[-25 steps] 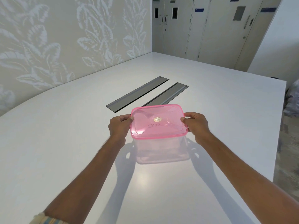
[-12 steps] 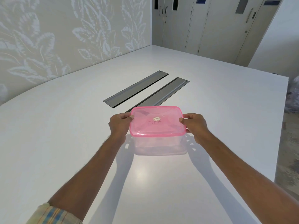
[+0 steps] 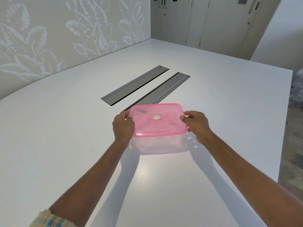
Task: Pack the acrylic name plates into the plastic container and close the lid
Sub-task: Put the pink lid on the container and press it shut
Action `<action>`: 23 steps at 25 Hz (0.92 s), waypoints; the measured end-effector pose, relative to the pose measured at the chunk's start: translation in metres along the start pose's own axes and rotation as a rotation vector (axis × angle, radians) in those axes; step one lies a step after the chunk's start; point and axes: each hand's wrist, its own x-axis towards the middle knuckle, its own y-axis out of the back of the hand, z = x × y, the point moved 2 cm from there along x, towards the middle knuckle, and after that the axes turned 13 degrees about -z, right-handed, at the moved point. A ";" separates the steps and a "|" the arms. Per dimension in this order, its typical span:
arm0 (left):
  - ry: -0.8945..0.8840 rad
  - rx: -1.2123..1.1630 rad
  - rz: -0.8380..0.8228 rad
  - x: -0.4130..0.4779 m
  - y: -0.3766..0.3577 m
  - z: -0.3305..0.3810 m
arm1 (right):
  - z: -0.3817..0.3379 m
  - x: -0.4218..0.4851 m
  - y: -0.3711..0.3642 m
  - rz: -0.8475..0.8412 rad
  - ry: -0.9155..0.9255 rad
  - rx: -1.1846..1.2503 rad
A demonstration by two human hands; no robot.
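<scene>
Gripping the pink lid by both short ends, left hand and right hand pinch it over the clear container on the table. No plates visible, honestly. Uneven pressing could leave one corner unseated, or slide the tub.

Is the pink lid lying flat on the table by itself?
No, the pink lid sits on top of the clear box, with the left hand and right hand gripping its two ends.
</scene>
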 end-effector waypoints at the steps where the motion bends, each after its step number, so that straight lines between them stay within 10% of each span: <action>1: -0.017 0.055 0.002 -0.001 -0.003 0.001 | 0.000 0.000 0.000 0.002 0.006 -0.004; 14: -0.138 0.722 -0.245 0.058 -0.022 0.022 | 0.004 0.001 0.001 -0.002 0.017 -0.011; 23: -0.093 0.722 -0.280 0.074 -0.026 0.009 | -0.001 0.007 -0.001 -0.004 -0.005 -0.026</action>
